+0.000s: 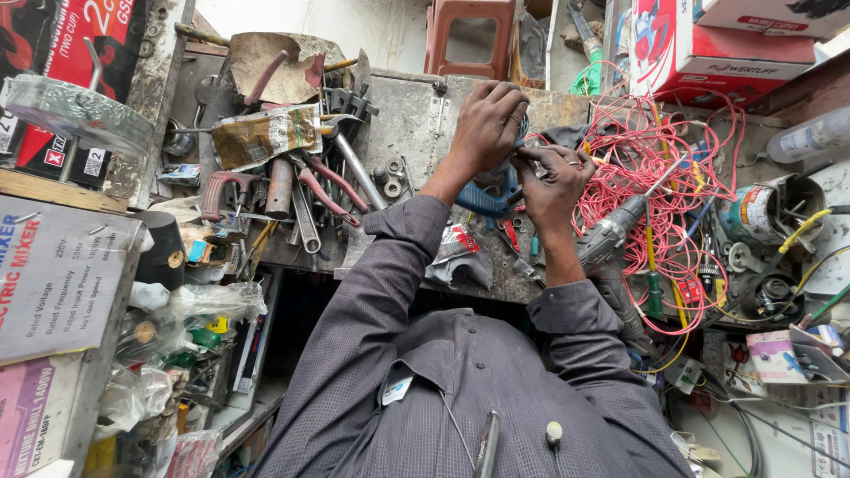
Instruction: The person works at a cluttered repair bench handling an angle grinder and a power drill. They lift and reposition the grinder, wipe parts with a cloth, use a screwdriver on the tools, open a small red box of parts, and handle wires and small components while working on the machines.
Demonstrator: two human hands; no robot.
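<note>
Both of my hands meet over a cluttered metal workbench (407,124). My left hand (487,124) curls over the top of a blue power tool (482,202), whose blue handle shows below my wrist. Just to its right, my right hand (553,181) pinches a small part on the same tool, fingertips touching those of the left. Most of the tool's body is hidden under my hands. Grey shirt sleeves cover both of my forearms.
A tangle of red wire (655,142) lies right of my hands, with a grey drill (611,232) beside it. Pliers and wrenches (301,190) are piled at the left. Cardboard boxes (53,283), plastic bags (212,305), a tin can (753,211) and a plastic stool (469,35) surround the bench.
</note>
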